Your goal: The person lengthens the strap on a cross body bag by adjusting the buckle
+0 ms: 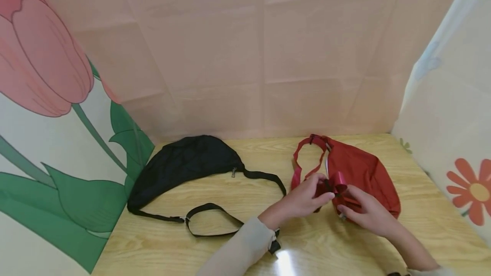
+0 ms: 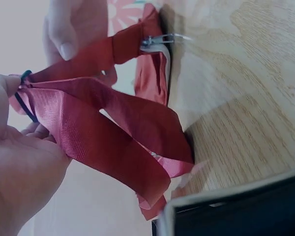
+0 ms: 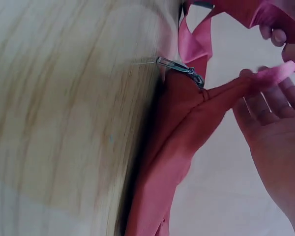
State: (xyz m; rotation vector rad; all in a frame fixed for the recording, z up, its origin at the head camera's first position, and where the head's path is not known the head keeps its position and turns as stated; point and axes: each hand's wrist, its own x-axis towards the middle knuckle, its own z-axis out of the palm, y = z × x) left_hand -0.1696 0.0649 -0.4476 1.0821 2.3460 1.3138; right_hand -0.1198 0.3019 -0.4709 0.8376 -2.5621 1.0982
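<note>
A red waist bag lies on the right part of the wooden table, its strap loop standing up at the bag's left. My left hand pinches the folded red strap at a thin black slider, lifting it above the tabletop. Just to the right, my right hand holds the strap near the bag's end, thumb on one side and fingers on the other. Beside that end hangs a metal zipper pull. Most of the bag's far side is hidden.
At the left of the table lies a black waist bag, its black strap looped in front and passing under my left forearm. A buckle lies by my left sleeve. Printed cloths stand behind and at both sides.
</note>
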